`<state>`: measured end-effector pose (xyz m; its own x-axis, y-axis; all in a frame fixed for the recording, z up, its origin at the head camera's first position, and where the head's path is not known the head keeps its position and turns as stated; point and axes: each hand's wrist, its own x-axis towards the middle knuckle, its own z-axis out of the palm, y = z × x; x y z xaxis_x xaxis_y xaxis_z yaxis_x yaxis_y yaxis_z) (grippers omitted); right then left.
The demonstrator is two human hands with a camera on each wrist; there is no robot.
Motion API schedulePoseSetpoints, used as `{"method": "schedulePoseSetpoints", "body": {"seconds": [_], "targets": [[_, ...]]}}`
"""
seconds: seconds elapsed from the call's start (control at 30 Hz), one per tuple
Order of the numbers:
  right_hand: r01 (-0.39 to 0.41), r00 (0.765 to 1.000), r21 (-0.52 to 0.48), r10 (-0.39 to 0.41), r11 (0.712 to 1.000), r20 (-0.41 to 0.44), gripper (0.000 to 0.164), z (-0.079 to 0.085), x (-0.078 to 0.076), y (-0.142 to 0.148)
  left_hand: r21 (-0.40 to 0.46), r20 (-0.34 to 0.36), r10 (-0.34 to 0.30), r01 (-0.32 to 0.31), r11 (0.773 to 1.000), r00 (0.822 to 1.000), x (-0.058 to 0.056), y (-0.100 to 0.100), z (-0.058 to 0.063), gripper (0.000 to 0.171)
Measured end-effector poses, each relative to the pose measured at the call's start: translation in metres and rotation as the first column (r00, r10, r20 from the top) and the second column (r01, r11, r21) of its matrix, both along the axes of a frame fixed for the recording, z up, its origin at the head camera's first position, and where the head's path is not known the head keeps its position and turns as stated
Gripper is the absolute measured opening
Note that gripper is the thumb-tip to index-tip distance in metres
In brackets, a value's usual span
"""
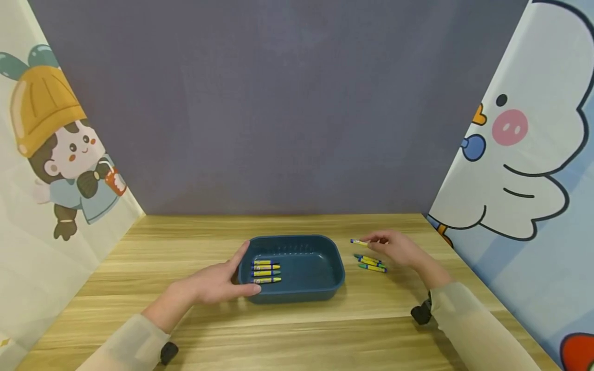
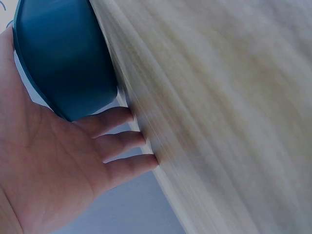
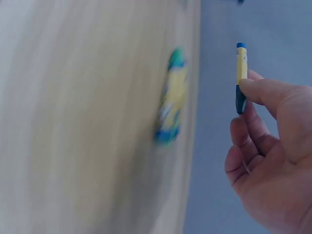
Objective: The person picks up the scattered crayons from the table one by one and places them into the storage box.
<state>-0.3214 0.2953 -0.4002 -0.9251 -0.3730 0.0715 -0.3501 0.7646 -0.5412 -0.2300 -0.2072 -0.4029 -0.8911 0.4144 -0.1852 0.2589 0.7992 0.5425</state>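
Observation:
My left hand (image 1: 215, 282) lies against the left end of a dark blue plastic tray (image 1: 297, 297), thumb along the front and forefinger at the back. In the left wrist view, its other fingers (image 2: 119, 141) reach down straight to the tabletop. Several yellow-wrapped crayons (image 1: 266, 281) lie in a column at the tray's left side. Right of the tray, my right hand (image 1: 394, 251) pinches a crayon (image 3: 242, 68) with a yellow wrapper, blue end and dark teal tip, between thumb and fingers above the table. Loose crayons (image 1: 373, 268) with green tips lie just below that hand.
A light wood-grain table (image 1: 297, 335) carries everything. Behind it stands a plain grey panel (image 1: 287, 113). Cartoon-printed panels (image 1: 524, 206) flank the table on both sides. Dark straps or devices (image 1: 421, 312) sit at the wrists.

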Motion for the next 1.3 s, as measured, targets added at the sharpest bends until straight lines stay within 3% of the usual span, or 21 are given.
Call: {"method": "schedulePoseSetpoints", "body": {"seconds": [0.37,0.63,0.93,1.1,1.3], "targets": [[-0.134,0.991,-0.091,0.132,0.987,-0.025,0.025,0.028,0.010,-0.088,0.033,-0.006,0.007,-0.007,0.999,1.000,0.002,0.000,-0.002,0.125],[-0.262,0.965,-0.103,0.263,0.960,-0.004,0.025,0.024,0.012,-0.143,0.020,-0.012,0.011,-0.010,1.000,1.000,0.001,0.001,-0.003,0.125],[-0.269,0.959,0.123,0.277,0.955,-0.053,0.023,0.009,0.017,-0.174,0.025,-0.008,0.005,-0.005,1.000,1.000,-0.002,0.000,-0.002,0.124],[-0.248,0.965,0.231,0.262,0.941,-0.032,0.023,0.004,0.021,-0.184,0.033,-0.010,0.000,0.001,0.999,1.000,-0.002,0.000,-0.001,0.124],[-0.197,0.970,0.326,0.232,0.924,-0.070,0.023,-0.003,0.022,-0.190,0.030,-0.003,-0.001,0.001,1.000,1.000,-0.002,0.001,0.000,0.124]]}}
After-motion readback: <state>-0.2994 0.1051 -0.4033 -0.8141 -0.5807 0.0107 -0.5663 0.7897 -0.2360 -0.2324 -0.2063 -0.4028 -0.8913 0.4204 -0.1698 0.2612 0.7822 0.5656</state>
